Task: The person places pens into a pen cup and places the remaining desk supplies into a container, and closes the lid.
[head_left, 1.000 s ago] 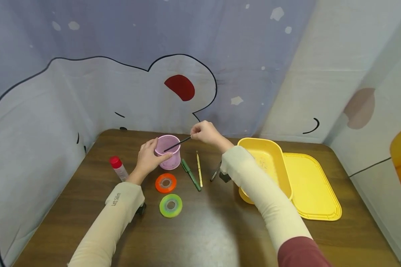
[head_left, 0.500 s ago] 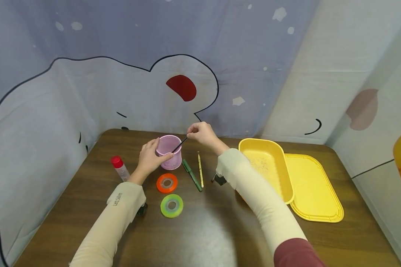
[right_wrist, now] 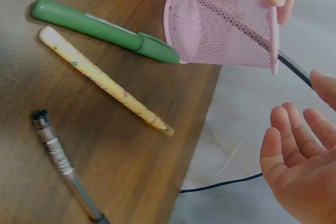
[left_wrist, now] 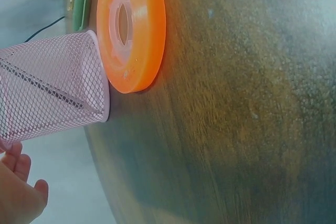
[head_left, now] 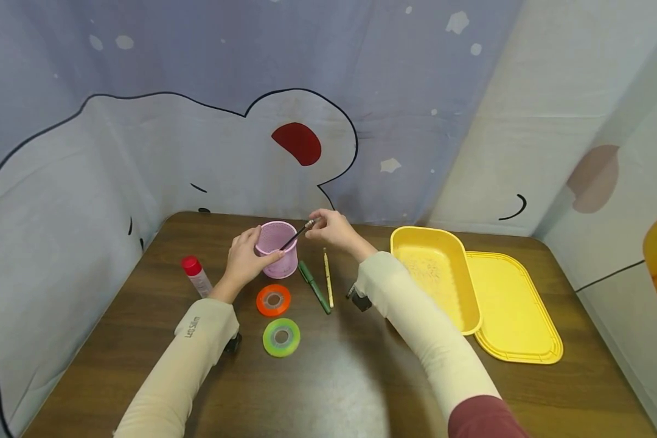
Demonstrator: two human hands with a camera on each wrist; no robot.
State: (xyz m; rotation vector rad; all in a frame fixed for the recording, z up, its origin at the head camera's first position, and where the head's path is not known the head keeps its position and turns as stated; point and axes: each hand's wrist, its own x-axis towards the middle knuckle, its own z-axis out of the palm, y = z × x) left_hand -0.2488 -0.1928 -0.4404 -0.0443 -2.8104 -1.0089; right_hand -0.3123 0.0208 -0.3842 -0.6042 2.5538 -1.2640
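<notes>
My left hand (head_left: 243, 258) holds the pink mesh pencil cup (head_left: 285, 267) at its rim, thumb across the near side. A slim dark pencil or pen (head_left: 296, 236) leans inside the cup, its upper end sticking out to the right; its lower part shows through the mesh in both wrist views. At that upper end is my right hand (head_left: 335, 231). In the right wrist view its thumb lies right by the dark shaft (right_wrist: 295, 68), with the other visible fingers spread away from it.
A green marker (head_left: 314, 287), a yellow patterned pencil (head_left: 328, 280) and a grey pen (right_wrist: 65, 166) lie right of the cup. Orange (head_left: 274, 300) and green tape rolls (head_left: 281, 337) lie nearer. A red-capped tube (head_left: 197, 277) is left; a yellow box (head_left: 435, 267) and lid (head_left: 514, 310) are right.
The dark pencil went deeper into the cup, to lean against its rim. My right hand's fingers loosened, uncovering its upper end. The left hand stayed on the cup.
</notes>
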